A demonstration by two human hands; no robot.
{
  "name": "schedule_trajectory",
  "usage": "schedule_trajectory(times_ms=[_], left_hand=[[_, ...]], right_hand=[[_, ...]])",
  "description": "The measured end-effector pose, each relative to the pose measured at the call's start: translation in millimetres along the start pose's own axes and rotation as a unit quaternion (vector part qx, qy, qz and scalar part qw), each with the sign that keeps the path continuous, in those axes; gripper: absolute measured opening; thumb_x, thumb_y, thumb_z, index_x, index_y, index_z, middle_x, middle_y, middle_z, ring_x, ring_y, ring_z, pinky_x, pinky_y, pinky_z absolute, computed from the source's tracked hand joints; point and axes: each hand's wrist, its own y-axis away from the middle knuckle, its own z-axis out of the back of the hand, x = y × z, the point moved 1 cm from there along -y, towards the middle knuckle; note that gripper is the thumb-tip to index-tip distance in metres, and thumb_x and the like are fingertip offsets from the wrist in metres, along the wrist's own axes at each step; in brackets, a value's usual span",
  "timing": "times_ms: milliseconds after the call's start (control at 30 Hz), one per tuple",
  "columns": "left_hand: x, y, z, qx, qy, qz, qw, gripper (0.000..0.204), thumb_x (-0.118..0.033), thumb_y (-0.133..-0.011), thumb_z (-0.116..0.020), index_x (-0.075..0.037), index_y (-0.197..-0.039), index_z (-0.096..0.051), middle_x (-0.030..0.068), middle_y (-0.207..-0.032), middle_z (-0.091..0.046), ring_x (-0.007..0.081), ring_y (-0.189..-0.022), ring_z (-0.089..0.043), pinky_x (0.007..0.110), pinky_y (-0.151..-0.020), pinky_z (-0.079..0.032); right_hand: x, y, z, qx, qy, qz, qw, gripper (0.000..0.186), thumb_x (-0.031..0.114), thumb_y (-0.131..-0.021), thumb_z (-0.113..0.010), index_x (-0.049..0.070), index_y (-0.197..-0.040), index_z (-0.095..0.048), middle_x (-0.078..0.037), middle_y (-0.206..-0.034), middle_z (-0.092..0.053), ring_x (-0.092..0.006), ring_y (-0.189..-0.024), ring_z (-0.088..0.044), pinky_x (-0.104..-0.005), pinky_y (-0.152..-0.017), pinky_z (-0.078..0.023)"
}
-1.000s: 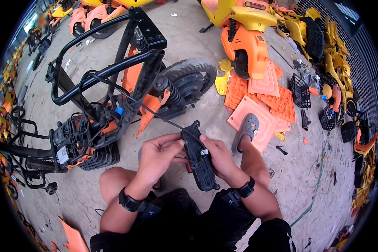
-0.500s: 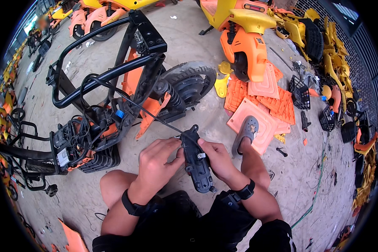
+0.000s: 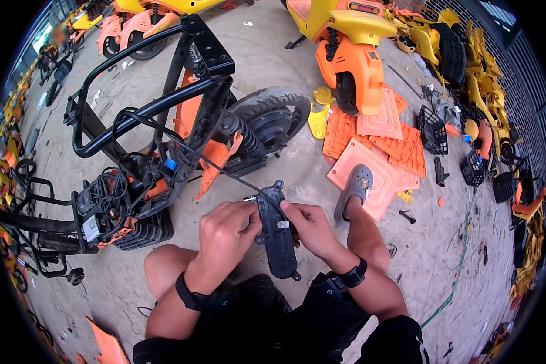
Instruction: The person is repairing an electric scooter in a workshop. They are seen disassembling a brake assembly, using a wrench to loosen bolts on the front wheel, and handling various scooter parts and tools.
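Between my knees I hold a long black plastic housing [image 3: 279, 249] with rounded ends, small lugs on its rim and a metal clip on its face. A black cable [image 3: 227, 173] runs from the housing up to the stripped scooter frame [image 3: 164, 109]. My left hand [image 3: 224, 227] is closed in a pinch at the housing's upper left edge, where a small shiny metal piece [image 3: 250, 198] sticks out beside the fingertips. Gripping the right side, my right hand [image 3: 312, 224] has its thumb near the cable and its other fingers partly hidden behind the housing.
A rear wheel [image 3: 276, 121] and shock absorber stand beyond my hands. Orange panels [image 3: 370, 176] lie under my shoe [image 3: 356, 188]. An orange and yellow scooter [image 3: 352, 67] stands behind them. Black baskets [image 3: 432, 130] and heaped yellow parts [image 3: 485, 85] line the right; a green hose [image 3: 446, 303] crosses the floor.
The black housing has rolled in my hands, so its broad face now turns more toward me. Its lower end has shifted slightly left. Both hands keep their hold.
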Motion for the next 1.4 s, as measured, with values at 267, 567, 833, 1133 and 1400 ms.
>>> schedule_trajectory(times_ms=[267,567,833,1133,1400], left_hand=[[-0.1,-0.3,0.7,0.005,0.03,0.033,0.999,0.019,0.008,-0.063,-0.069,0.001,-0.08,-0.066,0.011,-0.076,-0.066,0.022,-0.065,-0.065,0.028,-0.06,-0.053],[-1.4,-1.5,1.0,0.001,0.041,0.044,0.998,0.019,0.009,-0.062,-0.068,0.002,-0.08,-0.064,0.011,-0.076,-0.065,0.0204,-0.065,-0.064,0.027,-0.061,-0.055],[-1.0,-0.4,0.4,-0.027,0.105,0.083,0.991,0.019,0.008,-0.062,-0.069,0.001,-0.079,-0.063,0.0103,-0.076,-0.065,0.0194,-0.065,-0.065,0.028,-0.06,-0.055],[-7.6,-3.9,7.8,0.006,0.153,0.156,0.976,0.022,0.008,-0.069,-0.067,0.003,-0.09,-0.067,0.0124,-0.083,-0.067,0.0177,-0.07,-0.067,0.026,-0.064,-0.057],[-2.1,-1.7,9.5,0.031,0.122,0.11,0.986,0.022,0.007,-0.068,-0.068,0.002,-0.09,-0.068,0.0134,-0.082,-0.068,0.0204,-0.07,-0.067,0.027,-0.064,-0.055]], right_hand=[[-2.5,-1.6,0.5,0.009,-0.006,0.004,1.0,0.044,0.035,-0.097,-0.049,-0.002,-0.074,-0.059,-0.003,-0.051,-0.051,-0.0092,-0.04,-0.05,-0.0229,-0.038,-0.037],[-8.3,-3.1,-1.3,-0.008,-0.03,0.012,0.999,0.044,0.036,-0.096,-0.051,-0.001,-0.073,-0.059,0.0,-0.049,-0.047,-0.0091,-0.039,-0.047,-0.0238,-0.037,-0.035],[-8.0,-1.6,-4.4,-0.007,-0.065,0.0,0.998,0.043,0.037,-0.096,-0.051,0.0,-0.075,-0.059,0.0,-0.051,-0.046,-0.0089,-0.039,-0.045,-0.0237,-0.039,-0.035],[-9.2,-2.0,-2.1,0.016,-0.101,-0.015,0.995,0.043,0.038,-0.096,-0.05,-0.001,-0.08,-0.059,0.0,-0.053,-0.046,-0.0106,-0.039,-0.045,-0.024,-0.038,-0.035],[-10.9,-3.5,1.3,0.013,-0.077,-0.021,0.997,0.043,0.037,-0.097,-0.049,-0.001,-0.083,-0.061,-0.003,-0.059,-0.053,-0.0101,-0.043,-0.049,-0.023,-0.039,-0.038]])
